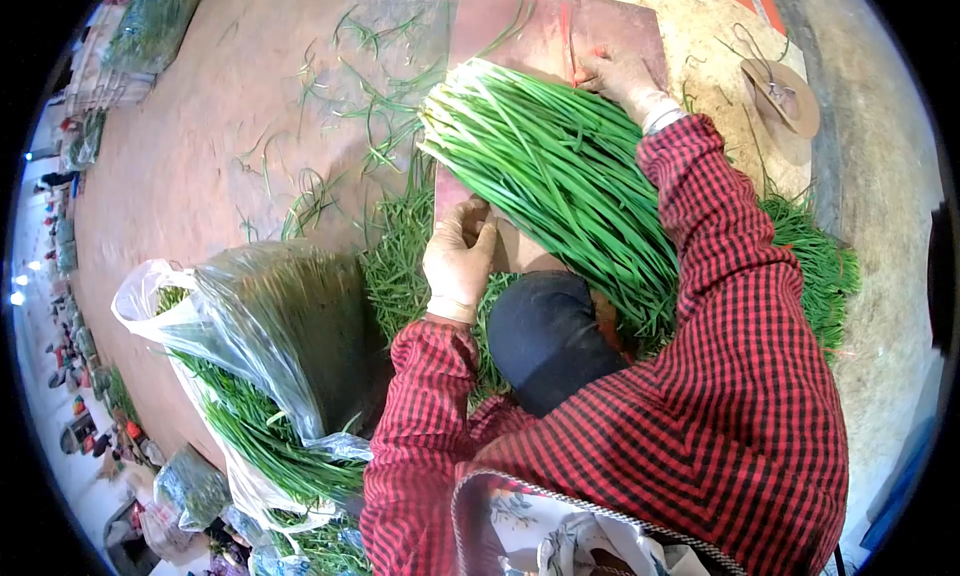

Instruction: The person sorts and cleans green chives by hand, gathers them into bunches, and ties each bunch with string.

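Observation:
A thick bunch of green garlic chives (pixel 560 166) lies slantwise on a reddish-brown board (pixel 610 26), its pale cut ends toward the upper left. My right hand (pixel 622 81) is closed at the bunch's far side, pinching a thin red tie (pixel 569 38) that stands up beside the leaves. On the near side, my left hand (pixel 460 256) is closed at the board's left edge, fingers pressed together; whatever they hold is hidden. Both hands wear pale gloves. The leaf tips hang down beside my dark-clad knee (pixel 545 326).
Left of me, a clear plastic bag (pixel 290 316) holds more chives. Loose leaves (pixel 310 201) litter the floor. Another pile of chives (pixel 815 266) lies at right, below a round tan disc (pixel 782 98) with a wire. Bagged bundles (pixel 150 26) line the far left.

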The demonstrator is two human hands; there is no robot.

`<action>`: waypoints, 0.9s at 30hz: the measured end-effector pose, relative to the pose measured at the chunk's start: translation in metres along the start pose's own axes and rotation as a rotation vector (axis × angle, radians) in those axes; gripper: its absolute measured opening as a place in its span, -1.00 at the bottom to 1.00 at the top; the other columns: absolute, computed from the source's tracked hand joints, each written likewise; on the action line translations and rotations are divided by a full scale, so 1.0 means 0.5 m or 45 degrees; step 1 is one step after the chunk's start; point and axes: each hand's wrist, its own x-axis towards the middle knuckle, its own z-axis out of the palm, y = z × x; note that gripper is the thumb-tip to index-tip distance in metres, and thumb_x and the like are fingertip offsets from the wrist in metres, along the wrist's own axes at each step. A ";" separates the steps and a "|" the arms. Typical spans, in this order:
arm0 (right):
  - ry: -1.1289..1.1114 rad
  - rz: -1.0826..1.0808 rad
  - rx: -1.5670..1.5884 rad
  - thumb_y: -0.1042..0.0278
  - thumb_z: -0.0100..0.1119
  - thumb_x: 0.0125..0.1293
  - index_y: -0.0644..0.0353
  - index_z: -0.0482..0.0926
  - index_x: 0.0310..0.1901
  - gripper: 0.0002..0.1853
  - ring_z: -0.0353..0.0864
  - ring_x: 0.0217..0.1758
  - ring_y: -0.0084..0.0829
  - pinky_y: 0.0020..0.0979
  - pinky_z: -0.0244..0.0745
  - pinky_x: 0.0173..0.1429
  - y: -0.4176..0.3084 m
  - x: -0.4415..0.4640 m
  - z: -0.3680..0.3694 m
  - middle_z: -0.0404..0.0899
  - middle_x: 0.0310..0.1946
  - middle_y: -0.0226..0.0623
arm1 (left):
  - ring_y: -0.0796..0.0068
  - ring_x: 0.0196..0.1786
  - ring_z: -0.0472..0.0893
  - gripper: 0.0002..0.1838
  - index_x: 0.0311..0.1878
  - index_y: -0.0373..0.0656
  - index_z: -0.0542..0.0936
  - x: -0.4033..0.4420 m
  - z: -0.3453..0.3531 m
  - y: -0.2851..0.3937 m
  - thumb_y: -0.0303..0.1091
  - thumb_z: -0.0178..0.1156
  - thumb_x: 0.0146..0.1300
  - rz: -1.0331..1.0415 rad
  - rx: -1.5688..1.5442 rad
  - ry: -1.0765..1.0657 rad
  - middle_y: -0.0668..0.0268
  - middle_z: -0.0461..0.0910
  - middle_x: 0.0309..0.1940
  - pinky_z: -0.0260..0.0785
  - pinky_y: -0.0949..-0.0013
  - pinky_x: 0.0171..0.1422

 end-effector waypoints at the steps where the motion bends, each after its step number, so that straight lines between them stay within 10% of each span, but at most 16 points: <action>1: -0.124 0.014 -0.304 0.25 0.16 0.30 0.29 0.52 0.04 -0.64 0.71 -0.32 -0.33 -0.39 0.57 -0.26 -0.007 0.014 -0.011 0.68 -0.32 -0.14 | 0.54 -0.31 0.63 -0.64 0.04 -0.11 0.62 -0.005 -0.002 0.008 -0.39 0.32 0.14 -0.012 0.058 -0.026 0.32 0.65 -0.35 0.48 0.44 -0.18; 5: -0.085 -0.485 -1.326 -0.03 0.27 0.15 0.27 0.57 -0.05 -0.49 0.65 -0.06 -0.07 -0.14 0.46 0.09 -0.052 -0.025 0.029 0.67 -0.21 -0.04 | 0.31 -0.27 0.69 -0.59 0.02 -0.20 0.61 -0.023 0.009 0.029 -0.30 0.35 0.08 0.272 0.390 0.040 0.17 0.68 -0.35 0.51 0.32 -0.14; 8: -0.122 -0.217 -1.567 0.08 0.17 0.17 0.06 0.56 0.08 -0.55 0.59 0.09 -0.03 -0.15 0.42 0.21 -0.055 -0.002 0.055 0.62 0.00 -0.06 | 0.47 -0.35 0.64 -0.56 0.03 -0.23 0.62 0.009 0.016 0.011 -0.30 0.41 0.07 0.336 0.149 -0.004 0.25 0.67 -0.37 0.49 0.40 -0.17; 16: -0.013 -0.341 -1.250 0.06 0.10 0.19 0.10 0.60 -0.10 -0.65 0.64 -0.07 -0.02 -0.11 0.47 0.09 0.009 0.000 0.038 0.67 -0.19 -0.06 | 0.11 -0.22 0.64 -0.62 -0.27 -0.13 0.63 0.011 0.033 0.038 -0.09 0.44 -0.09 0.337 0.711 -0.244 0.11 0.63 -0.33 0.48 0.14 -0.11; 18: 0.072 -0.549 -1.146 0.14 0.10 0.30 0.21 0.63 -0.25 -0.71 0.63 -0.31 -0.32 -0.27 0.47 -0.12 0.054 0.026 0.030 0.65 -0.43 -0.13 | 0.07 -0.21 0.64 -0.57 -0.22 -0.14 0.62 0.021 0.042 0.024 -0.08 0.43 -0.12 0.450 0.650 -0.216 0.07 0.62 -0.33 0.48 0.11 -0.11; 23: 0.049 -0.505 -0.900 0.18 0.10 0.41 0.30 0.54 0.13 -0.59 0.62 0.06 -0.39 -0.41 0.51 0.09 0.165 0.144 -0.027 0.61 0.05 -0.08 | 0.05 -0.31 0.65 -0.71 -0.28 -0.18 0.64 0.017 0.034 0.043 -0.16 0.21 0.06 0.326 0.947 -0.300 0.07 0.63 -0.42 0.48 0.05 -0.15; 27: -0.058 -0.197 -0.556 0.22 0.05 0.42 0.29 0.56 0.07 -0.66 0.60 -0.32 -0.49 -0.44 0.50 -0.15 0.099 0.058 0.017 0.67 -0.29 -0.26 | 0.01 -0.24 0.64 -0.73 -0.30 -0.23 0.62 0.012 0.040 0.012 -0.21 0.20 0.06 0.361 0.886 -0.189 0.03 0.62 -0.34 0.46 0.07 -0.10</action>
